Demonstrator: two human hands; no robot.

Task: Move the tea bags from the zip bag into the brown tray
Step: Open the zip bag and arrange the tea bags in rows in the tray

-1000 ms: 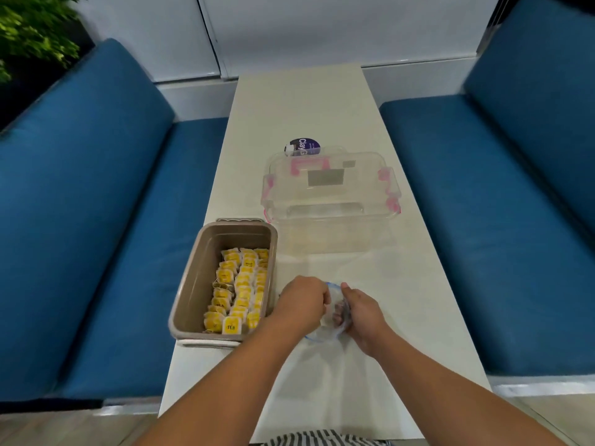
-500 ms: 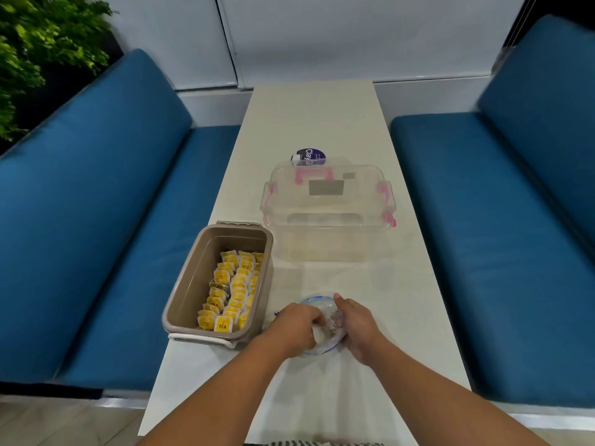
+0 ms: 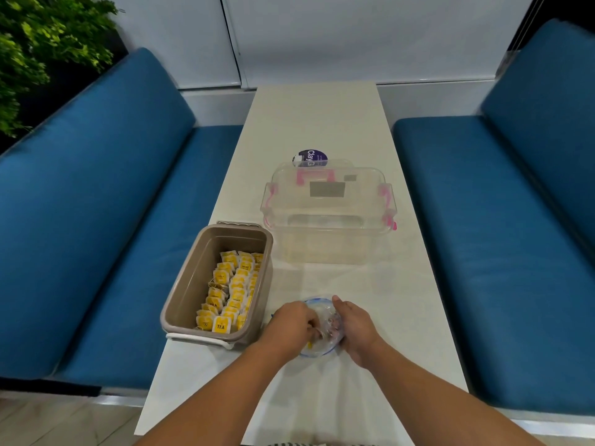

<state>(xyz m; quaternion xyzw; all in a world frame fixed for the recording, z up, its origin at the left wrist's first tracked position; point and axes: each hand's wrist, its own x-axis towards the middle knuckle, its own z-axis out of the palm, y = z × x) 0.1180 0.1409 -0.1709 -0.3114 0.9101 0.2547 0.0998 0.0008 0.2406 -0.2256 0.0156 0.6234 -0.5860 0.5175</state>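
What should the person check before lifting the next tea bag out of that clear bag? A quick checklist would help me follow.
1. Clear zip bag with a blue rim held steady: ok, the right hand grips its side.
2. Bag mouth open: ok, the left hand reaches into it.
3. Tea bag gripped by the left hand: cannot tell, the curled fingers hide it; only a bit of yellow shows below them.
4. Room in the brown plastic tray: ok, its left part is bare beside the rows of yellow tea bags.
5. Path to the tray: ok, nothing lies between it and the left hand.
6. Clear plastic box with pink latches: ok, it stands farther back.
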